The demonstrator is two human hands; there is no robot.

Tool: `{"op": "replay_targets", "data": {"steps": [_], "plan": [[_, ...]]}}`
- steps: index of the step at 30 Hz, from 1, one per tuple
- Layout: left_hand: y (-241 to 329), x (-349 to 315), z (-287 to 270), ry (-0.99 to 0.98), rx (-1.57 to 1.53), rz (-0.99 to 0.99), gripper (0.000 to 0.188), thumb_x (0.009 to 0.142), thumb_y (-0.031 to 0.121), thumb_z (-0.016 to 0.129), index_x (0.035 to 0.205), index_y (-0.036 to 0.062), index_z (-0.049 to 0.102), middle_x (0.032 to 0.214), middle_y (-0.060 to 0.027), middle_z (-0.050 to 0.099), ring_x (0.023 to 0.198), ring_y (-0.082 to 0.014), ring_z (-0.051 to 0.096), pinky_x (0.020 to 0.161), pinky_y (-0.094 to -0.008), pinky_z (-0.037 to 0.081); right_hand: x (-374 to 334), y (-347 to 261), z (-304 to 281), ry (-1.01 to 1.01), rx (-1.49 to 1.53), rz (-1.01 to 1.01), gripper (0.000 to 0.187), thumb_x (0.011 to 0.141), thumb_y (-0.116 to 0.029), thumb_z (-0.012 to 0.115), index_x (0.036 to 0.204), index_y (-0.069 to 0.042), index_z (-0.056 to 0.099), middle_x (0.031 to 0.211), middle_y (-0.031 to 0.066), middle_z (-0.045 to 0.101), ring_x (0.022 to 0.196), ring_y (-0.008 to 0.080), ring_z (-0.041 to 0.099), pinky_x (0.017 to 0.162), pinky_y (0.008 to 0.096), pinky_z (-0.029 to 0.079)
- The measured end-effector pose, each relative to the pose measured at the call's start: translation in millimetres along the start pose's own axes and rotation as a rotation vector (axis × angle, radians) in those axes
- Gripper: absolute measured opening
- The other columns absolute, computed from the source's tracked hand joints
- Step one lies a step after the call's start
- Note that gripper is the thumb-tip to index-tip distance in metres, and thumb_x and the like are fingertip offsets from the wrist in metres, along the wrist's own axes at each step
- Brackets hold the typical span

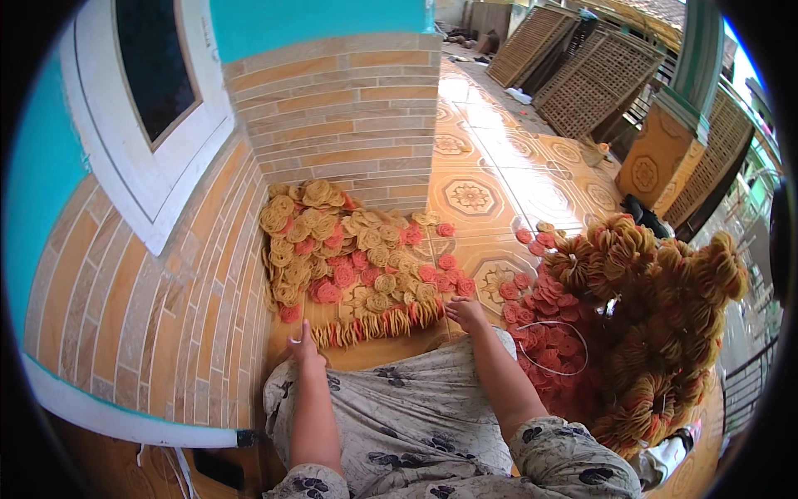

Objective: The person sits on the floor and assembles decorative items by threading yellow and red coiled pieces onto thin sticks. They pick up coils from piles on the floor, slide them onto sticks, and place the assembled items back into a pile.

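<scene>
Seated on the patterned orange floor tiles [490, 158], the person presses both open hands, left hand [305, 347] and right hand [465, 313], to the ends of a stacked row of yellow-and-pink round crackers [378, 323], seemingly squeezing it together beside the loose heap of flat crackers [349, 241].

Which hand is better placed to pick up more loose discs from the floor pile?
The right hand, probably. Its fingers rest at the end of the standing row of discs, beside loose yellow and red discs. The left hand sits at the other end, close to the brick wall.
</scene>
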State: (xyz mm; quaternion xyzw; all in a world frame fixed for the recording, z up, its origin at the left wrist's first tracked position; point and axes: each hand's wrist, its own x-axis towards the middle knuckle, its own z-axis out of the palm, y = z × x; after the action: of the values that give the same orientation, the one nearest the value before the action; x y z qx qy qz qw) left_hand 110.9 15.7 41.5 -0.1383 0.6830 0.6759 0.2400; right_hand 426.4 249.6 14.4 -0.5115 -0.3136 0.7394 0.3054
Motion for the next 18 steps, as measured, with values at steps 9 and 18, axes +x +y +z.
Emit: {"op": "replay_targets", "data": {"steps": [9, 18], "plan": [[-24.4, 34.9, -3.7, -0.036, -0.111, 0.022, 0.035, 0.098, 0.015, 0.050, 0.131, 0.0044, 0.047, 0.125, -0.0102, 0.054, 0.111, -0.0227, 0.056, 0.092, -0.0366, 0.047, 9.8, 1.5, -8.6, -0.115, 0.393, 0.131, 0.080, 0.084, 0.017, 0.049, 0.150, -0.006, 0.010, 0.130, 0.0227, 0.045, 0.109, 0.0289, 0.058, 0.089, 0.0329, 0.052], [-28.0, 45.5, -3.7, -0.050, -0.200, -0.049, 0.027, 0.099, 0.026, 0.047, 0.113, 0.0069, 0.059, 0.110, -0.0064, 0.063, 0.098, -0.0219, 0.062, 0.084, -0.0377, 0.051, 7.3, -2.2, -1.9, -0.075, 0.066, 0.272, 0.027, 0.092, 0.000, 0.053, 0.118, 0.003, 0.053, 0.104, 0.0149, 0.062, 0.090, 0.0205, 0.063, 0.078, 0.0304, 0.053]]}}
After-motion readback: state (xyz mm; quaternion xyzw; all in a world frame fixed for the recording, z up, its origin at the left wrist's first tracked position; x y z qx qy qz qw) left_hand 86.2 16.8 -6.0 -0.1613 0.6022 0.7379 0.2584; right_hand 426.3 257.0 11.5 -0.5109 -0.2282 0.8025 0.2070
